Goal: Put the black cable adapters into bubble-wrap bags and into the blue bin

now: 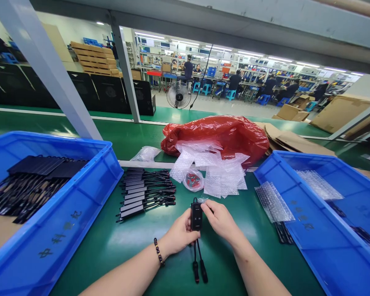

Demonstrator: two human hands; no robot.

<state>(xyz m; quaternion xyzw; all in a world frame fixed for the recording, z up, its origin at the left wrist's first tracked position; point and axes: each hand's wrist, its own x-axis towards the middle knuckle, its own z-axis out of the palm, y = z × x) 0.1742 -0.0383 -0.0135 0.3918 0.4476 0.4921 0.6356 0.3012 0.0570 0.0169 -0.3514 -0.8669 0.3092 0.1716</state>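
Above the green table, my left hand (181, 231) is closed around a small black controller box (196, 216) with buttons on its face. Two short black cables with connectors (200, 271) hang from its lower end. The fingers of my right hand (219, 218) are pinched together at the box's upper right corner. A bit of clear plastic (202, 200) shows by those fingertips; whether they grip it, I cannot tell. To the left lies a row of similar black boxes with cables (135, 197). Bubble-wrap pouches (223, 176) are spread beyond my hands, beside a clear bag of small red parts (193, 180).
Blue bins stand left (89, 197) and right (283, 176), both holding black units. A bubble pouch with cables protruding (276, 205) leans on the right bin. Behind are a red plastic bag (216, 129), flat cardboard (296, 142) and a fan (179, 95). People sit farther off.
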